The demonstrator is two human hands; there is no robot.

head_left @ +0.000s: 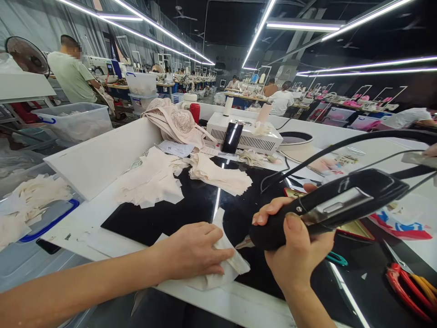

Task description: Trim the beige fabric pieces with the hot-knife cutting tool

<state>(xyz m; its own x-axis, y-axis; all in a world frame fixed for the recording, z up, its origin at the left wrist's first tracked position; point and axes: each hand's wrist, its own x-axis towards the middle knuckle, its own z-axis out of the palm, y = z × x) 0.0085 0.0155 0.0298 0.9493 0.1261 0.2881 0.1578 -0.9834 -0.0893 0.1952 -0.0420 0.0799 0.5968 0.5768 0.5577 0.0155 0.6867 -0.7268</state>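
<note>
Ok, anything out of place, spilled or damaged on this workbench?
Nothing looks damaged. The left hand presses a cream fabric piece flat on the glossy black work surface; the right hand grips a black corded hand tool. Loose cream fabric offcuts lie scattered behind.

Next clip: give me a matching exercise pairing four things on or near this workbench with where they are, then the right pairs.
Things:
1. black handheld tool
2. cream fabric piece
3. phone
4. red-handled scissors

Places:
A. propped against the white box at the back of the bench
B. gripped in the right hand
C. lying at the bench's right edge
D. pressed flat under the left hand

Pairs: 1-B, 2-D, 3-A, 4-C
</note>
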